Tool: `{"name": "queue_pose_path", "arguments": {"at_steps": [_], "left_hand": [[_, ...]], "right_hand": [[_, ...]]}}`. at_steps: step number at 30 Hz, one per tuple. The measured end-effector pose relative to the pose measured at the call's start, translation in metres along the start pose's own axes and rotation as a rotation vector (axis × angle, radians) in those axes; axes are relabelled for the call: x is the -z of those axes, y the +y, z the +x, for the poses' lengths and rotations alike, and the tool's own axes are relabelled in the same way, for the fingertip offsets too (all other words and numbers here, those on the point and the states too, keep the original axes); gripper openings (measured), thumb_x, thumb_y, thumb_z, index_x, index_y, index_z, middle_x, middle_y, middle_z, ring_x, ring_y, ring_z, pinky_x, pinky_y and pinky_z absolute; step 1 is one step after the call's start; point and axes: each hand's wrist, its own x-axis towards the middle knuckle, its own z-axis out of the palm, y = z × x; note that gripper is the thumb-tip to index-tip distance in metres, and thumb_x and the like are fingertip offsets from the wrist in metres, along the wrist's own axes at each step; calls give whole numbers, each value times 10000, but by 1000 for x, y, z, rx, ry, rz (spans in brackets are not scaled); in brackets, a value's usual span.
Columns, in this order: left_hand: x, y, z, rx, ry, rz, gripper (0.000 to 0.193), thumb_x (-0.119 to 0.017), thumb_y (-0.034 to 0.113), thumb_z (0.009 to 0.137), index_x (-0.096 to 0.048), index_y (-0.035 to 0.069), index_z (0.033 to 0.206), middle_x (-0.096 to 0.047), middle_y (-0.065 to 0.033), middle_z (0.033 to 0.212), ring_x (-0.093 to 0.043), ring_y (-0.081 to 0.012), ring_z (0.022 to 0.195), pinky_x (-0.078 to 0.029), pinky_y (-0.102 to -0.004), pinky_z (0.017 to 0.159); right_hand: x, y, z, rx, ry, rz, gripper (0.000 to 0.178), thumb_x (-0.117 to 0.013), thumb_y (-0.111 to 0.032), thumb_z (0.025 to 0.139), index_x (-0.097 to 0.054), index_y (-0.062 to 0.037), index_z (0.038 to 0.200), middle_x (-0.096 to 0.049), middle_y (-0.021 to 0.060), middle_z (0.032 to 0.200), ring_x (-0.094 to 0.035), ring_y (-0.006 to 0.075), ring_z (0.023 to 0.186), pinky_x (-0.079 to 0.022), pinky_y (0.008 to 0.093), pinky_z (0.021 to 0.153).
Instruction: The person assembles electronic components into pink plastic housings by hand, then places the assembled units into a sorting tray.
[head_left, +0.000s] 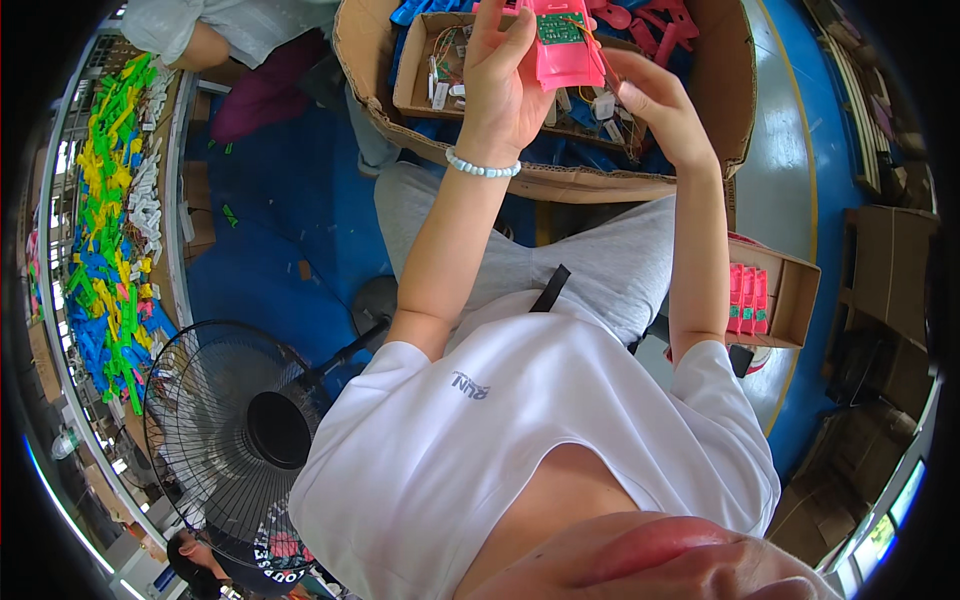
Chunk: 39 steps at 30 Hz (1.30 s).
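My left hand (497,88) is closed around a pink plastic casing (570,70), held up over a big cardboard box (741,110). Set in the casing is a green circuit board (560,28). Thin reddish wires (596,52) trail from the board towards my right hand (665,108), whose thumb and fingers pinch them beside the casing. Below the hands, a smaller carton (409,88) inside the big box holds small white parts (440,95) and loose wires. The top of the casing is cut off by the picture's edge.
Pink plastic pieces (668,28) lie at the big box's far right. An open carton (797,300) with several pink casings (748,300) stands to my right. At left are a black fan (235,430) and a rack heaped with coloured plastic parts (112,230). Another person's sleeve (255,28) shows far left.
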Motion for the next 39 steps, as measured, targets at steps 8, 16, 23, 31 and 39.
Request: {"name": "queue_pose_path", "arguments": {"at_steps": [8,16,23,31,39], "left_hand": [[25,9,-2,-107,-152,352,593,-556,165,996,-273,115,1515,-531,-158,1361,-604,-286,1147,-538,-438,936],[20,21,-39,15,109,469,396,-421,198,1019,-443,36,1380,-651,-149,1095,-670,-205,841,-576,-345,688],[8,20,-55,81,28,528,375,-426,258,1049,-480,17,1330,-655,-125,913,-638,-158,643,-535,-285,540],[8,35,-65,176,100,607,362,-448,268,1050,-499,21,1309,-632,-65,835,-613,-106,636,-507,-249,539],[11,50,-68,203,-10,768,368,-446,256,1050,-485,32,1340,-612,-52,824,-593,-99,616,-494,-248,517]], "right_hand": [[-28,4,-5,-191,188,-258,204,-670,-82,882,-680,1,1069,-673,55,837,-622,100,768,-513,264,684],[-32,-59,23,550,541,-846,245,-676,-27,861,-666,-44,1105,-688,82,981,-681,214,820,-541,310,700],[-45,-69,46,774,419,-806,133,-700,-8,838,-709,-17,970,-681,67,858,-668,179,710,-524,258,603],[-57,-87,54,758,226,-841,154,-688,80,766,-695,14,905,-676,105,840,-679,259,748,-544,318,659],[-57,-86,59,686,13,-881,144,-690,107,755,-671,53,887,-667,132,842,-673,250,757,-540,307,693]]}}
